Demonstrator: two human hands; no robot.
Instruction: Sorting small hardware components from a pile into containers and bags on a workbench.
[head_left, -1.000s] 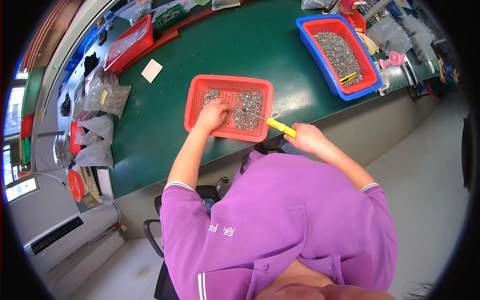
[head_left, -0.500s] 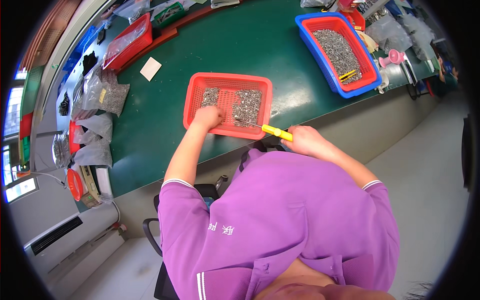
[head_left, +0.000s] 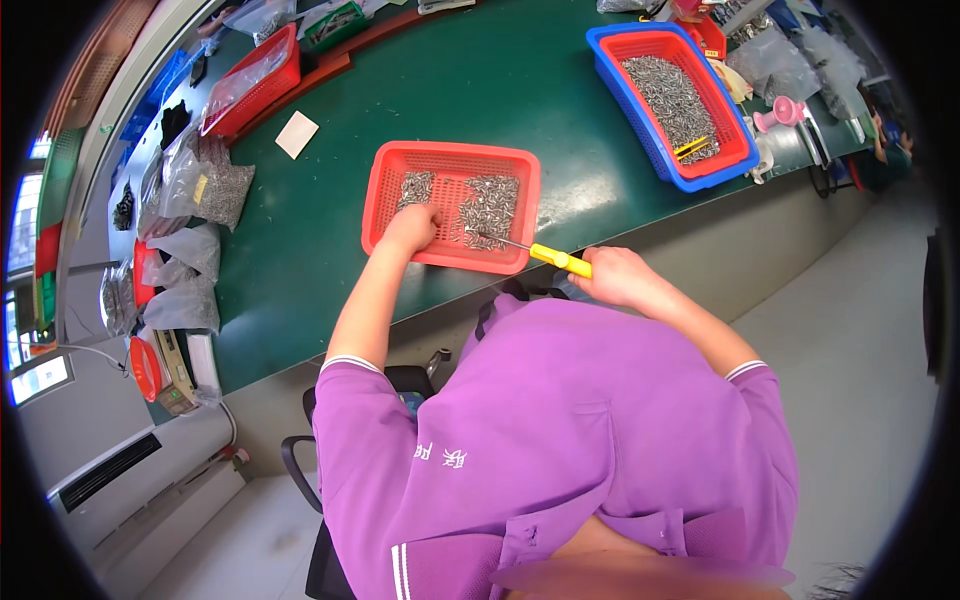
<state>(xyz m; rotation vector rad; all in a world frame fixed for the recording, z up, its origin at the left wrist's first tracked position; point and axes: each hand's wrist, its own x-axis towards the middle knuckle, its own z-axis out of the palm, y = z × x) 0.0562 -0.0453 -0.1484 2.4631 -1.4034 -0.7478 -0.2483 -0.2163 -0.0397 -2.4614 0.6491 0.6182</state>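
A red plastic basket [head_left: 452,150] with perforated walls sits on the green table, with small screw-like metal parts in two heaps. Over the left heap [head_left: 417,187], inside the basket, is my left hand [head_left: 414,226], its fingers curled together; what they hold, if anything, is hidden. My right hand [head_left: 617,276] is closed round the end of a yellow-handled tool with a thin metal shaft [head_left: 560,260], beyond the basket's near right corner. The shaft crosses the rim, and its tip reaches the lower part of the right heap [head_left: 490,205].
At the back right, a red basket of metal parts with yellow tweezers [head_left: 692,148] stands inside a blue basket [head_left: 655,165]. A white square card [head_left: 297,134] lies left of centre. Bags of metal parts [head_left: 225,192] and another red basket [head_left: 250,85] line the left side.
The view has shifted slightly. My right hand and the yellow-handled tool have moved a little to the right relative to the basket. My left hand stays at the left heap.
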